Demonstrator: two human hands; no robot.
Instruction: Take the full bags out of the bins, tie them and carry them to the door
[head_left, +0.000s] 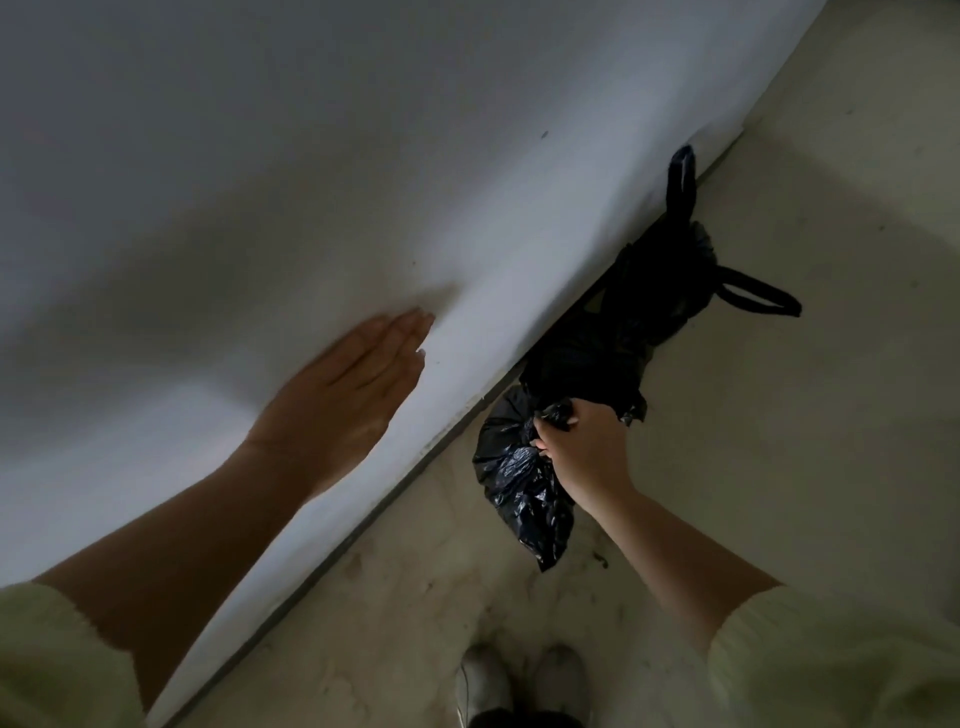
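Two black bags, as far as we could tell, sat at the foot of a white surface (363, 156). The nearer bag (519, 488) was under our right hand (587, 447), whose fingers and thumb were curled tight round its gathered neck. The farther bag (618, 322) lay on the floor (805, 467), pressed against the base of that surface and touching the nearer one. We could not tell whether the nearer bag already rested on the floor or hung just above it.

We judged this to be the last step, setting a tied bag down by the door, though we could not say whether the white surface was a door or a wall. The next move would call for lowering the bag until the floor took its weight, then opening the fingers without dragging the neck loose.

Both bags were thin plastic film. The nearer one was glossy and sharply crinkled, bulging below the grip and tapering to a point. The farther one was duller, with two loop handles (758, 299) sticking out from its tied top.

Our left hand (343, 400) was blurred, its fingers straight and together, flat on the white surface or just off it, and it held nothing. That surface was smooth and matt, with a dark seam along its foot. The floor was pale, hard and stained. Pale shoes (519, 680) and soft cream sleeves (831, 665) showed at the bottom edge
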